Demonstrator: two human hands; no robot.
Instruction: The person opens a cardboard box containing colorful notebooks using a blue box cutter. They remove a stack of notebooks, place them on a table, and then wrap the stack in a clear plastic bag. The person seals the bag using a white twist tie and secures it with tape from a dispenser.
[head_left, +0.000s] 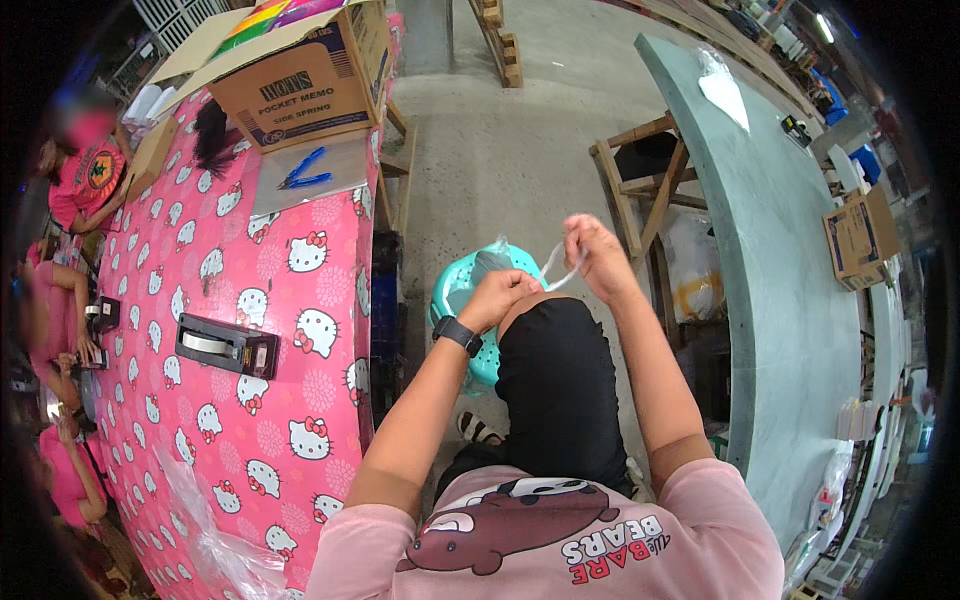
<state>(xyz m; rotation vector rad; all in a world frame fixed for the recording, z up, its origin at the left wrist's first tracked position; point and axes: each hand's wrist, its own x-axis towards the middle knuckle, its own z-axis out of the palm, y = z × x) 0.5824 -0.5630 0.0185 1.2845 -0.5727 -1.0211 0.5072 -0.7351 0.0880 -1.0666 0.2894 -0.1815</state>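
Note:
Over my raised knee, a thin whitish, see-through strip (562,283) bends in a loop between my two hands. My right hand (597,258) is closed with its fingertips pinching one part of the strip. Lower and to the left, my left hand (507,294) has its fingers pressed together at the strip's other end, close to the knee. Just beyond and below the left hand is a teal plastic item with round holes (484,362), partly hidden by my arm and leg. Greyish clear plastic (490,262) shows at its top.
On the left, a pink patterned table (300,375) bears a black tape dispenser (228,345), blue nippers (305,170) on clear plastic, and an open cardboard box (300,85). A grey-green tabletop (790,330) runs along the right. Other people (85,190) sit at the far left.

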